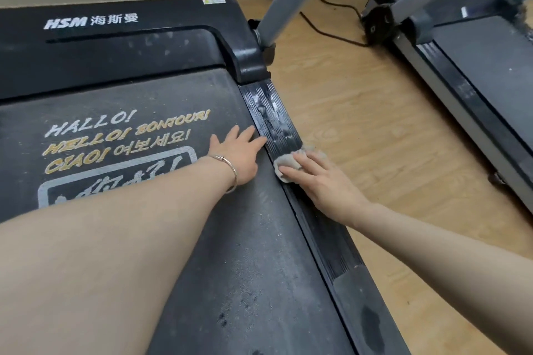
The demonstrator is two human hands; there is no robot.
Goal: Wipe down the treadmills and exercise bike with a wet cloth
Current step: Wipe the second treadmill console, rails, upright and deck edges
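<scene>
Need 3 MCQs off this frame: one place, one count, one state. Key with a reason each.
1. Where is the cloth?
A) on the wooden floor
B) on the right side rail of the near treadmill
C) draped over a grey upright

2. How many treadmills show?
A) one
B) two
C) three

3. How does the left hand lie?
A) flat on the belt, fingers straight
B) pinching the cloth
C) raised in a fist

Key:
1 B, the right hand presses it on the ribbed rail.
2 B, a second treadmill stands to the right.
3 A, its palm is down on the belt beside the rail.
</scene>
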